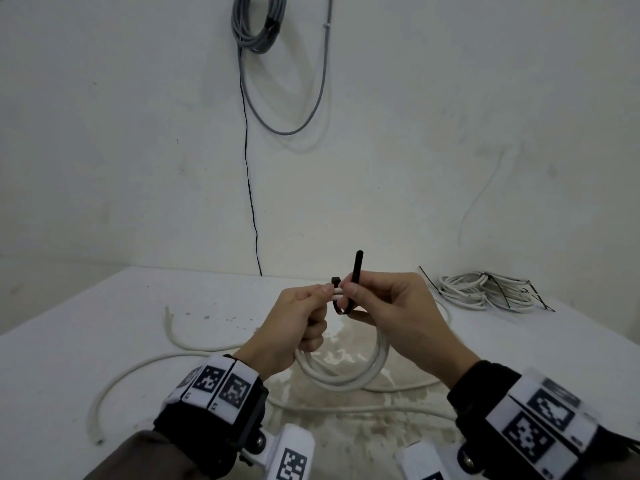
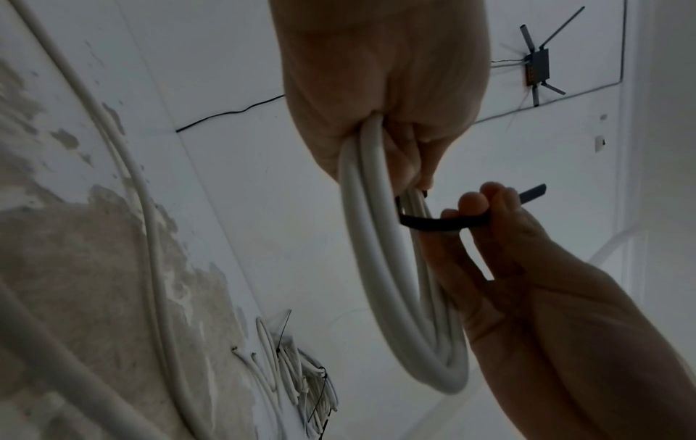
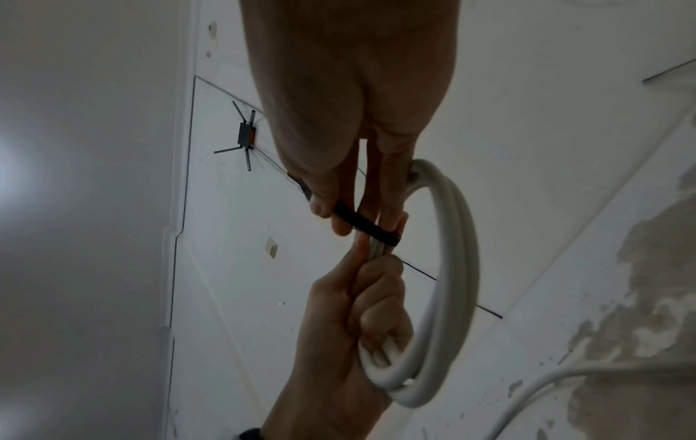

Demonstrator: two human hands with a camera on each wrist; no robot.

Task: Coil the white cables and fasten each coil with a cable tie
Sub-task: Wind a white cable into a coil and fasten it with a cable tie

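Note:
My left hand (image 1: 294,323) grips a small coil of white cable (image 1: 346,372) above the table, fingers curled round its top strands. A black cable tie (image 1: 355,271) is looped round those strands beside my left thumb. My right hand (image 1: 384,306) pinches the tie's strap, whose free end points up. In the left wrist view the coil (image 2: 380,282) hangs from my left hand (image 2: 380,98) and the tie (image 2: 437,221) runs to my right hand's fingers (image 2: 478,208). The right wrist view shows the tie (image 3: 361,221) crossing the coil (image 3: 452,253).
Loose white cables (image 1: 114,386) trail across the white table (image 1: 104,306), which has a worn patch in the middle. A heap of tied white coils (image 1: 485,291) lies at the far right. Grey cable (image 1: 256,26) hangs on the wall behind.

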